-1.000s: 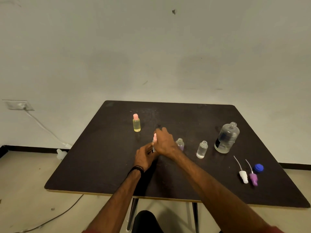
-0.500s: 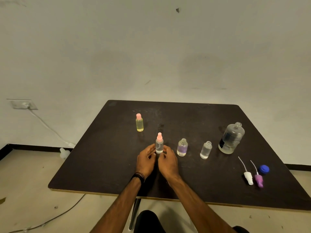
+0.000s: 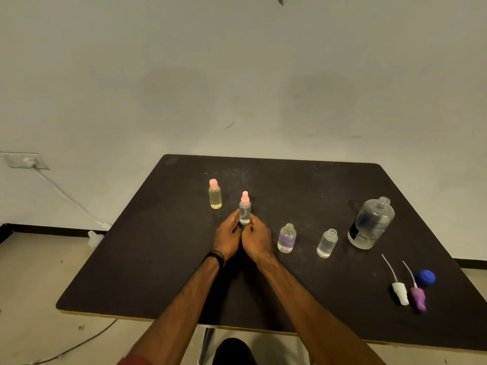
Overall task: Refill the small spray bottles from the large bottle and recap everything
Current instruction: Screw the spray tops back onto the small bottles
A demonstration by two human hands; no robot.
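A small clear spray bottle with a pink sprayer (image 3: 244, 208) stands upright on the dark table (image 3: 163, 259). My left hand (image 3: 228, 237) and my right hand (image 3: 257, 239) hold its base from either side with the fingertips. A yellow bottle with a pink cap (image 3: 215, 194) stands behind it to the left. To the right stand an uncapped bottle with purple tint (image 3: 287, 238) and an uncapped clear bottle (image 3: 327, 243). The large clear bottle (image 3: 371, 223) is open at the far right. A white sprayer (image 3: 400, 292), a purple sprayer (image 3: 418, 299) and a blue cap (image 3: 426, 278) lie loose near the right edge.
A pale wall rises behind the table. A wall socket (image 3: 25, 161) at the left feeds a white cable (image 3: 68, 198) that runs down to the floor. The table's front edge is close to my body.
My right hand came off the pink sprayer's top and dropped to the bottle's base. Both hands then slid the bottle away from me, closer to the yellow bottle.
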